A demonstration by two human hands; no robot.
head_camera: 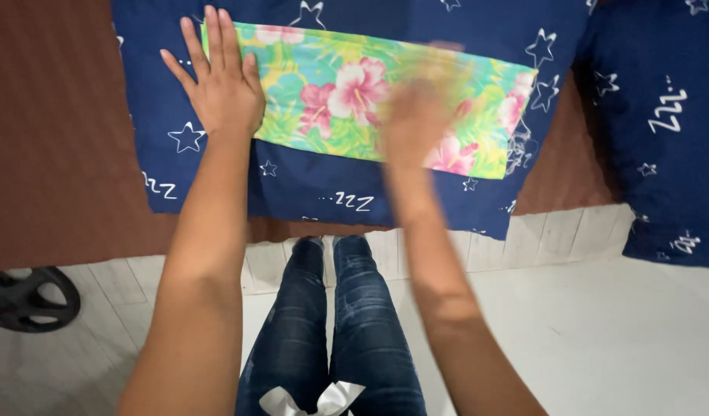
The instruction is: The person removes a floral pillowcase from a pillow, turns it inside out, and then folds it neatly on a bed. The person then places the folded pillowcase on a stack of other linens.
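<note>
Both flat hands [220, 85] [416, 119] press floral cloth [347, 96].

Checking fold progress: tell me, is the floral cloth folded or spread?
Folded: the floral cloth forms a narrow, straight-edged strip on the pillow.

Brown surface [54, 139] left of pillow [216, 177] open; second pillow [663, 131] blocks right.

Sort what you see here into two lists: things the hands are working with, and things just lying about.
In use:
- left hand, flat on the cloth's left end
- right hand, blurred, over the cloth
- folded floral cloth
- navy star pillow beneath it

Lying about:
- second navy pillow at right
- black wheel-like object on the floor
- brown bed surface
</note>
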